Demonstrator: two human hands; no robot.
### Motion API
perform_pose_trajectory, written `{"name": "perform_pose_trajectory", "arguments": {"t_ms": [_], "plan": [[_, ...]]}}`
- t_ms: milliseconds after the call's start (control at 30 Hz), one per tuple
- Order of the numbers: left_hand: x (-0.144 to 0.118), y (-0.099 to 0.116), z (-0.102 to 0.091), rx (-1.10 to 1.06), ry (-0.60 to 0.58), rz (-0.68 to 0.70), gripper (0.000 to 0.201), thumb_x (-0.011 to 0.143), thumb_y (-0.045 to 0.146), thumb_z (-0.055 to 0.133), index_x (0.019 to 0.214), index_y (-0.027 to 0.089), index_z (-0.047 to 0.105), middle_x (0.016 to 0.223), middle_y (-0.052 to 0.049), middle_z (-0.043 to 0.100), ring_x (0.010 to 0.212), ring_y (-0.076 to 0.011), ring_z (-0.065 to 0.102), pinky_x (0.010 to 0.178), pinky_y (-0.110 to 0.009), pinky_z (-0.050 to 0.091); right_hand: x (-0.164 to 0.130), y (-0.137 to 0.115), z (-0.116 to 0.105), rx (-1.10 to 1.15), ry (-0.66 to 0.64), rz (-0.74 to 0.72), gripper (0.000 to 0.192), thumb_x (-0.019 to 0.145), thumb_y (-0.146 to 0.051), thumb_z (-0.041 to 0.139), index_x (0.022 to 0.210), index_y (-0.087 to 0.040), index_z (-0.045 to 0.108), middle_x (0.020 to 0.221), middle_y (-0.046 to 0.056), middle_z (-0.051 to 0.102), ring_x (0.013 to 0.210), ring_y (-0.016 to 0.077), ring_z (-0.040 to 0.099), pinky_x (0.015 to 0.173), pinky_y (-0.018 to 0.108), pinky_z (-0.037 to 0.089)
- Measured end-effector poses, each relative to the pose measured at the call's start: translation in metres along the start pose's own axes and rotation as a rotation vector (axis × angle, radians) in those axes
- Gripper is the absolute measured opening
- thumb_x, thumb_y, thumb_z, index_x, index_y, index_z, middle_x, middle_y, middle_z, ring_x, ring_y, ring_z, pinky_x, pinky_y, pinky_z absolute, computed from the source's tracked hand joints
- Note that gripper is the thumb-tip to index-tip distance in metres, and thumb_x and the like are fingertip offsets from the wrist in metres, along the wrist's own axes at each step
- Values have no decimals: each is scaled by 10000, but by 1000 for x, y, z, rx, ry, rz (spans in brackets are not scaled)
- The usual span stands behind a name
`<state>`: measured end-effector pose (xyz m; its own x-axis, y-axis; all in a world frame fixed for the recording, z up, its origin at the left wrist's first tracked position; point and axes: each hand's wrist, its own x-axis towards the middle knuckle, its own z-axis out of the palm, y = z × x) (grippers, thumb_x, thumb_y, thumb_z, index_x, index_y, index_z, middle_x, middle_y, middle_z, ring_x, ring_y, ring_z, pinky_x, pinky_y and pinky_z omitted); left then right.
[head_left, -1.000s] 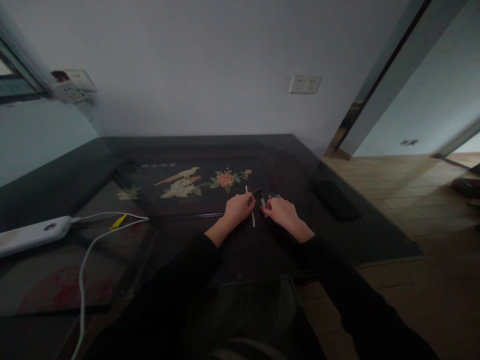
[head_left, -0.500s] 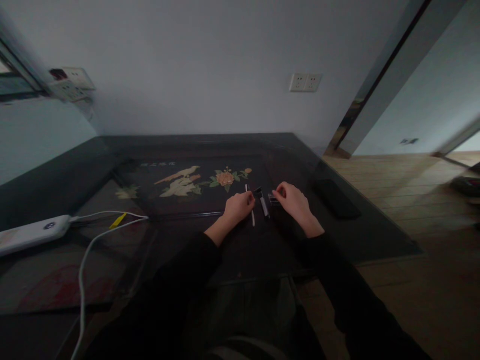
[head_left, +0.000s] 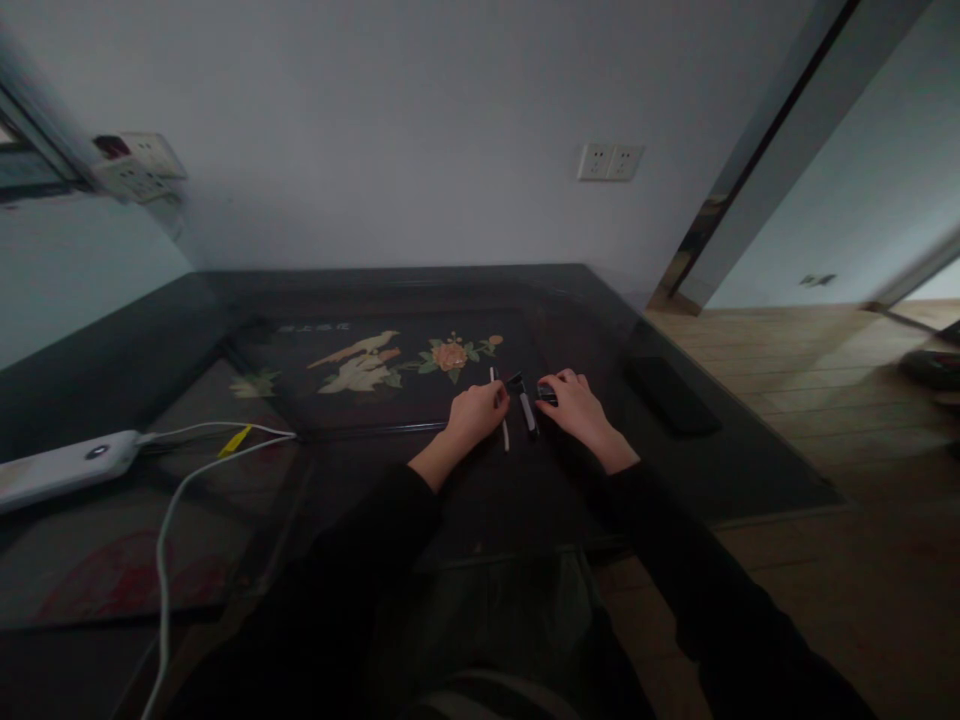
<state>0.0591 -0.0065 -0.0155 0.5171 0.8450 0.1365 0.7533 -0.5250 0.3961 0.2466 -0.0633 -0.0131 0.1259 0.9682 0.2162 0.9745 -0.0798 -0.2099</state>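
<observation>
My left hand (head_left: 476,412) is closed, its fingertips pinched around a thin white stick (head_left: 505,436) whose two ends show above and below the fingers. Just right of it lies a razor (head_left: 528,410) with a black angled head and a grey handle; neither hand touches it. My right hand (head_left: 577,405) curls its thumb and fingers around a small dark, shiny block (head_left: 547,394) on the table. The fingers partly cover this block, and its kind is too dim to make out.
A dark table (head_left: 480,490) carries an inlaid bird-and-flower picture (head_left: 360,365). To the right lies a flat black object (head_left: 671,395). On the left are a white power bank (head_left: 67,470), a white cable (head_left: 163,560) and a yellow tag (head_left: 235,441). Sockets (head_left: 610,161) sit on the wall.
My right hand has shifted slightly left and lower, its fingers now spread around the small dark block instead of pinched at its edge. The left hand and the razor stay in place.
</observation>
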Motion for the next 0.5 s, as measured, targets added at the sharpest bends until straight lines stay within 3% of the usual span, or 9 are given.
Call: {"name": "perform_pose_trajectory", "arguments": {"t_ms": [200, 333, 433, 500], "plan": [[-1, 0, 1, -35, 23, -10, 200, 914, 352, 507, 959, 242, 669, 831, -47, 721, 788, -231, 680, 669, -304, 449, -2, 1, 0, 29, 0, 1, 283, 857, -294, 646, 1128, -218, 672, 1191, 146, 570, 1100, 333, 518, 825, 433, 509], [1, -4, 1, -149, 81, 0, 160, 886, 311, 544, 929, 232, 676, 764, -28, 684, 731, -205, 646, 658, -295, 440, 1, 3, -5, 113, 130, 7, 296, 865, -331, 647, 1130, -203, 682, 1180, 162, 565, 1111, 344, 522, 891, 485, 501], [1, -6, -4, -403, 131, -23, 131, 868, 269, 572, 887, 193, 677, 705, -19, 633, 696, -169, 613, 675, -280, 460, 6, -6, -12, 339, 285, -35, 265, 897, -313, 594, 1122, -201, 680, 1152, 145, 584, 1106, 314, 538, 953, 503, 482], [-3, -7, -13, -698, 119, -44, 154, 868, 239, 576, 964, 170, 673, 773, -36, 651, 753, -164, 630, 703, -271, 493, 6, -22, -15, 585, 268, -114, 289, 903, -332, 591, 1159, -218, 663, 1160, 127, 602, 1051, 273, 575, 927, 479, 509]]}}
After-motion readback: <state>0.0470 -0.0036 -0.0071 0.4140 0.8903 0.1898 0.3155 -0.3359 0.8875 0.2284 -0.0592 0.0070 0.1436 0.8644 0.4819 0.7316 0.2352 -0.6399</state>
